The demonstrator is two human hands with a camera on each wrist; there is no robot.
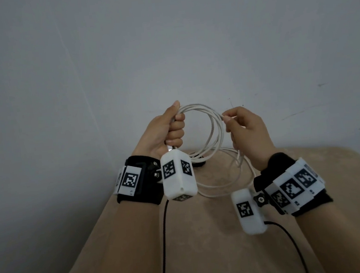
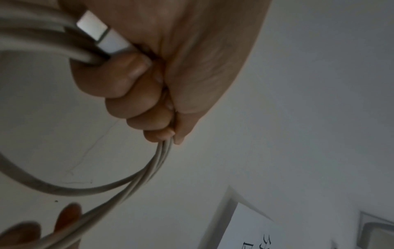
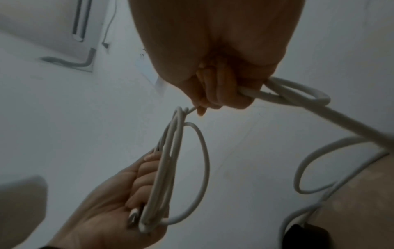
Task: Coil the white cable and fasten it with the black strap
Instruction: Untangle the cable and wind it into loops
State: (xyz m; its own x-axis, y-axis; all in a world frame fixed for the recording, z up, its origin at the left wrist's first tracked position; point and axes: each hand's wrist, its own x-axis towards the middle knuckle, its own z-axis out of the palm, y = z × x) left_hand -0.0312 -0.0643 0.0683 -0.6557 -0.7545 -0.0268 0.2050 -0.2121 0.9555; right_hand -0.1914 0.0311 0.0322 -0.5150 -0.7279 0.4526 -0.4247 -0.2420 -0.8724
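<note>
My left hand [image 1: 169, 128] grips several loops of the white cable [image 1: 211, 120] in a fist, held up above the table. A metal USB plug [image 2: 95, 32] sticks out below the fist beside the strands. My right hand [image 1: 238, 127] pinches the cable strand at the right side of the coil, fingers curled round it. The rest of the cable [image 1: 223, 189] trails down in loose loops onto the beige table [image 1: 205, 243]. A dark piece that may be the black strap [image 1: 198, 162] lies on the table behind the left wrist camera, mostly hidden.
The beige table top narrows toward a grey wall [image 1: 167, 50] behind. Black cords [image 1: 163, 235] run from both wrist cameras toward me. White tagged wrist units [image 1: 177, 177] hang under each hand.
</note>
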